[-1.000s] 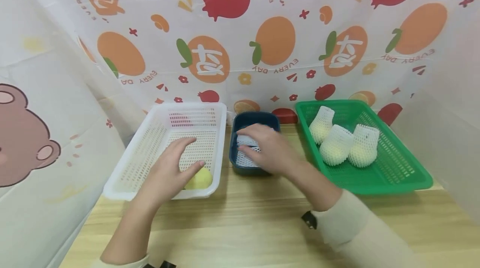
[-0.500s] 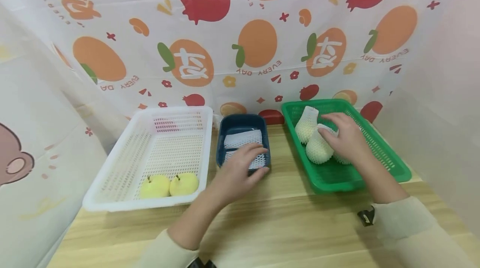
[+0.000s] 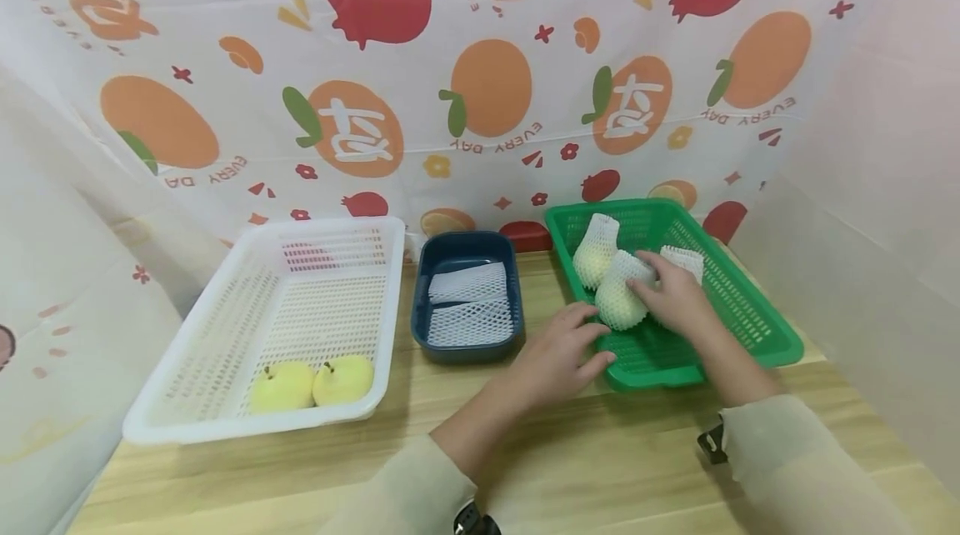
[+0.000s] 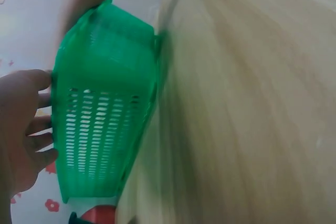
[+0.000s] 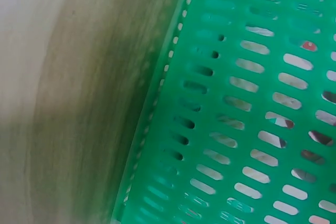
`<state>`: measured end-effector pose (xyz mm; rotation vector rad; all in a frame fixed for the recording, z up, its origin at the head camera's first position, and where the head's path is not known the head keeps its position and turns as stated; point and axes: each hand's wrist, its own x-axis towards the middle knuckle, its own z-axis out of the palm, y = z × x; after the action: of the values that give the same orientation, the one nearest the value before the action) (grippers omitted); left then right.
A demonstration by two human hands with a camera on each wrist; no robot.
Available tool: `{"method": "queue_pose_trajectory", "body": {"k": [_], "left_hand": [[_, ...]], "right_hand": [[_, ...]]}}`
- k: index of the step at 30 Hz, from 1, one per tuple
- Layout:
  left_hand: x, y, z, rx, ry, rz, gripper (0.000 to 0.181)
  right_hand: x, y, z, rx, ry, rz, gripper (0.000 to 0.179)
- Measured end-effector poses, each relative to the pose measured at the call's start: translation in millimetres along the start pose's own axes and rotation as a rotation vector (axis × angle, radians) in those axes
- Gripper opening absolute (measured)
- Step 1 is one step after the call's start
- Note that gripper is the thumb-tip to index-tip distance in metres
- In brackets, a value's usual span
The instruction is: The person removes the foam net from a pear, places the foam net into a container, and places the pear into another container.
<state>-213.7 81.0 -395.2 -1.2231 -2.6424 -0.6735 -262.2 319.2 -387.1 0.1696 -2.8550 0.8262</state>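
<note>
One netted fruit [image 3: 619, 304] is being gripped by the right hand [image 3: 678, 299]; the left hand [image 3: 558, 353] is hanging loosely beside the green basket [image 3: 660, 377].

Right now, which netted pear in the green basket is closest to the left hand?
The middle pear, just beside the left hand. The rear-left pear sits farther back; the rightmost pear is farther off, partly hidden by the right hand.

Fruit-print backdrop [image 3: 438, 43] (white, creased) behind pale wood-grain tabletop [image 3: 600, 468].
</note>
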Motion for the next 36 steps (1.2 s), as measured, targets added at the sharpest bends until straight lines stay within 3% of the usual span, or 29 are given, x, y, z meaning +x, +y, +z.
{"method": "queue_pose_trajectory", "body": {"k": [9, 14, 19, 24, 29, 33, 36], "left_hand": [[-1.5, 1.5, 3.8, 0.003, 0.012, -0.021, 0.039], [-2.4, 2.9, 2.5, -0.015, 0.010, -0.042, 0.038], [-4.1, 2.4, 1.6, -0.032, -0.008, -0.063, 0.042], [-7.4, 3.0, -3.1, -0.177, -0.015, -0.135, 0.058], [-10.7, 5.1, -14.3, -0.330, 0.056, -0.213, 0.072], [-13.8, 7.8, -26.0, -0.408, 0.120, -0.256, 0.079], [-17.2, 10.2, -35.4, -0.471, 0.142, -0.277, 0.084]], "right_hand": [[-0.2, -2, 6, -0.088, 0.191, -0.123, 0.020], [-3.3, -2, 4, -0.103, 0.271, -0.148, 0.016], [-9.9, -4, 2, -0.082, 0.410, -0.194, 0.014], [-17.7, -17, -5, -0.037, 0.535, -0.302, 0.014], [-25.4, -44, -20, 0.079, 0.647, -0.385, 0.016], [-34.7, -70, -34, 0.125, 0.666, -0.437, 0.020], [-43.4, -88, -39, 0.141, 0.635, -0.505, 0.023]]}}
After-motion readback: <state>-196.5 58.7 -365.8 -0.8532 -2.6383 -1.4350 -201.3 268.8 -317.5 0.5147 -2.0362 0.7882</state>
